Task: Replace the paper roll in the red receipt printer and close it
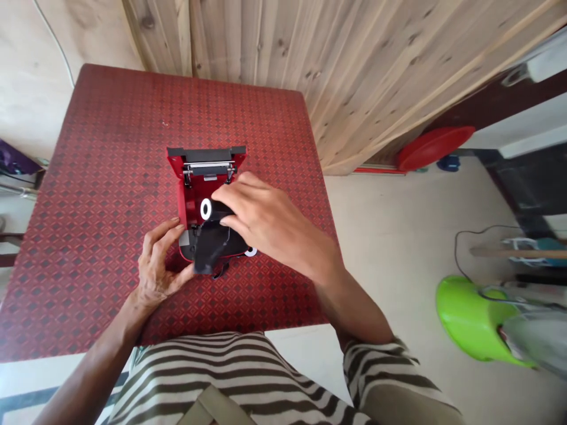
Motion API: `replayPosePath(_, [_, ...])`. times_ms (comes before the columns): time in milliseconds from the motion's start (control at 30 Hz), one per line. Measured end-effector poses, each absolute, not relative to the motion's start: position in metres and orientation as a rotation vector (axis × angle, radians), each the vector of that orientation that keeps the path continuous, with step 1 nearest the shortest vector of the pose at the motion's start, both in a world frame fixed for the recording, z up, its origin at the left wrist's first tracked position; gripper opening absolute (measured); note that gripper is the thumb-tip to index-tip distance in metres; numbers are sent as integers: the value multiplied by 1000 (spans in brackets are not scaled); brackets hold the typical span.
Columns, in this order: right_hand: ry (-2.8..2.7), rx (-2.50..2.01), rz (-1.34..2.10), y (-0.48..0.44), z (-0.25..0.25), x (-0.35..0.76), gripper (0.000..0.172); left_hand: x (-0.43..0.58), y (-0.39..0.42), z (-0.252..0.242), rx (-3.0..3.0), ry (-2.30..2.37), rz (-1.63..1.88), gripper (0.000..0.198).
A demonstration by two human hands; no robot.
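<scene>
Item: red device [191,195], lid [206,152] open, centre of frame on red patterned desk [110,147].
Black roll [206,209], white core, lying in open bay.
Right hand [266,221]: fingers clamped on roll from right.
Left hand [157,265]: fingers and thumb curled around device's lower-left corner, gripping it.
Lower right of frame: green plastic object [465,319] on floor.
</scene>
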State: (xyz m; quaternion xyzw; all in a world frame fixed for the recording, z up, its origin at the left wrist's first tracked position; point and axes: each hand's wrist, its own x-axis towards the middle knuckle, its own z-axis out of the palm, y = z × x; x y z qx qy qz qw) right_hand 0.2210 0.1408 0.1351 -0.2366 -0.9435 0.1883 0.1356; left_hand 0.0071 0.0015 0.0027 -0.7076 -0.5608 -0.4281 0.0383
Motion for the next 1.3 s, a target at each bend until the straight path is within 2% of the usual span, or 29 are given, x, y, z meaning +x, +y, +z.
replayPosePath(167, [-2986,-860,294,144,112,177,24,7,1,2,-2177,-1723,-1297,81])
replayPosePath(400, [-3059,-885,270,141,121,167,28,8,1,4,-2178,-1728,-1294,80])
replayPosePath(733, [-3103,-948,327,148,104,160,37,7,0,3,-2183,-1725,-1270,81])
replayPosePath(1000, [-3123,-1043,396,156,104,153,34,6,0,4,-2191,-1751,-1268,80])
replayPosePath(1133, [-3047,-951,504,155,104,165,32,6,0,3,-2186,-1755,-1273,81])
replayPosePath(1300, [-2792,-582,857,144,107,203,49,5,-1,7,-2218,-1770,-1308,77])
